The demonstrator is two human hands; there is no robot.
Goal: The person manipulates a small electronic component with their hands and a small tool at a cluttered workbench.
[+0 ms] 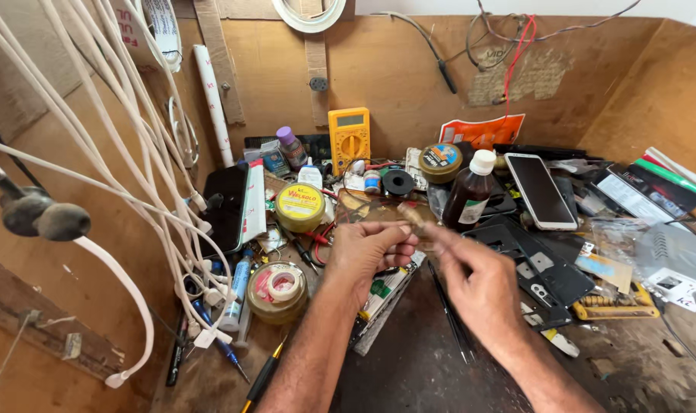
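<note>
I see both hands meeting over the cluttered workbench (409, 367). Left hand (367, 252) is curled, fingertips pinching a small brownish object (410, 215) just above the bench centre — too blurred to identify. Right hand (478, 279) reaches in from the right, fingers touching the same object; motion blur, so I cannot tell how firmly it grips. Nearby: yellow tin (299, 206) and yellow multimeter (348, 138) to the left, brown bottle (470, 191) and white phone (541, 191) behind — white cables (133, 153) hang far left.
</note>
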